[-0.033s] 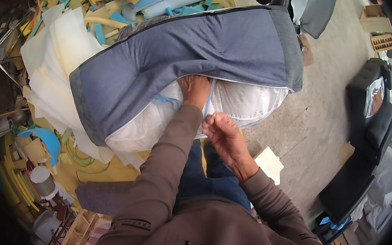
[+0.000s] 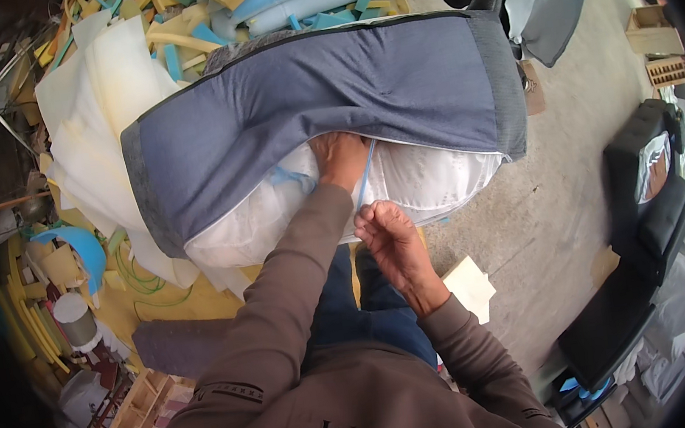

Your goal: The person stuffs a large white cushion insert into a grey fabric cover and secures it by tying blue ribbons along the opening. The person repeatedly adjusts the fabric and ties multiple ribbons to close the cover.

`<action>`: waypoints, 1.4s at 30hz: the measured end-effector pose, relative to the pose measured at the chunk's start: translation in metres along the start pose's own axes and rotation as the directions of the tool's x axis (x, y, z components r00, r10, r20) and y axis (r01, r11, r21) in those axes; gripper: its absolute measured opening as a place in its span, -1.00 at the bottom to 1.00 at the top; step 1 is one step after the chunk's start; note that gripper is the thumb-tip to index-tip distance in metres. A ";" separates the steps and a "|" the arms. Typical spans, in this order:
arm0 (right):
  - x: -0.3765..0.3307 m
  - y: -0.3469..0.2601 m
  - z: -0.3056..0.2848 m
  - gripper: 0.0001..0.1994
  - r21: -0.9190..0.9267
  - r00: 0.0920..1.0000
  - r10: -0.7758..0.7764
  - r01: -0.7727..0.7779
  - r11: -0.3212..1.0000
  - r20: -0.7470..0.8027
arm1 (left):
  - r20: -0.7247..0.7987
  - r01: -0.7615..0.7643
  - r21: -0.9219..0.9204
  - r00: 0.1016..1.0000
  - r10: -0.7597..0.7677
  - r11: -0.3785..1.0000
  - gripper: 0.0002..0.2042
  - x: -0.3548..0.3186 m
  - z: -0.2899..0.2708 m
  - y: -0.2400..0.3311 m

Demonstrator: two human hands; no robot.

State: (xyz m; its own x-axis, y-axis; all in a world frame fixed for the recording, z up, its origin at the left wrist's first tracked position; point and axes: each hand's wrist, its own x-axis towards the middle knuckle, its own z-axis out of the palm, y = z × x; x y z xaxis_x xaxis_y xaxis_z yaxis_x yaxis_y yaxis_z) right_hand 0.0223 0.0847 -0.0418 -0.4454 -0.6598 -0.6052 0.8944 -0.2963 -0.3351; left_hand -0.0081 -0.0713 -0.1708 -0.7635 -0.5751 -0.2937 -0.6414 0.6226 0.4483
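A long cushion wears a blue-grey fabric cover [image 2: 319,88] with darker grey ends. Along its near side the cover gapes, showing white filling wrapped in thin sheer cloth [image 2: 432,173]. My left hand [image 2: 342,161] reaches in under the cover's edge; its fingers are hidden there. A narrow blue strap [image 2: 367,172] runs taut from that edge down to my right hand [image 2: 394,233], whose thumb and fingers are pinched shut on its end. Another piece of blue strap [image 2: 293,177] lies loose on the white cloth, left of my left wrist.
Foam offcuts [image 2: 174,29] in yellow, blue and teal are heaped behind the cushion. White foam sheets [image 2: 95,116] hang at its left. A grey cover [image 2: 547,0] stands at the far right, above the concrete floor [image 2: 525,234]. Black padded seating [image 2: 613,326] lines the right side.
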 end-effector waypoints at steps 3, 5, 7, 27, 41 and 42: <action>-0.003 -0.003 -0.015 -0.81 -0.014 0.997 -0.066 0.065 0.998 -0.028 | 0.041 -0.082 -0.194 0.995 0.091 0.978 -0.46 -0.003 -0.031 -0.005; -0.005 -0.002 -0.019 -0.82 0.004 0.999 -0.048 0.048 0.999 -0.009 | -0.064 -0.276 -0.647 0.948 0.311 0.710 -0.52 -0.003 -0.059 -0.018; -0.006 0.001 -0.021 -0.83 -0.008 0.998 -0.056 0.056 0.998 -0.036 | 0.094 -0.282 -0.444 0.930 0.356 0.851 -0.57 0.006 -0.085 -0.032; -0.001 0.023 -0.017 -0.85 0.176 0.998 -0.061 0.057 0.983 0.020 | -0.153 -0.486 0.098 0.855 0.495 0.869 -0.70 0.026 -0.016 -0.019; -0.009 0.065 -0.066 -0.83 -0.058 0.988 -0.026 0.017 0.998 -0.153 | -0.008 -0.475 0.126 0.877 0.480 0.871 -0.53 0.052 0.026 -0.034; -0.007 0.059 -0.070 -0.83 -0.170 0.977 -0.026 -0.010 0.985 -0.211 | 0.062 -0.461 0.134 0.888 0.456 0.878 -0.54 0.051 0.017 -0.031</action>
State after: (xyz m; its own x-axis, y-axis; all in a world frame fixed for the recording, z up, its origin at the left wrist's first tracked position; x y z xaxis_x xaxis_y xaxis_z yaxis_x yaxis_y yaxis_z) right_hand 0.0754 0.1198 -0.1079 -0.4674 -0.4910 -0.7352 0.8788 -0.1676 -0.4468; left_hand -0.0284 -0.1104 -0.2140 -0.9751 -0.1935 -0.1082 -0.2212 0.8822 0.4157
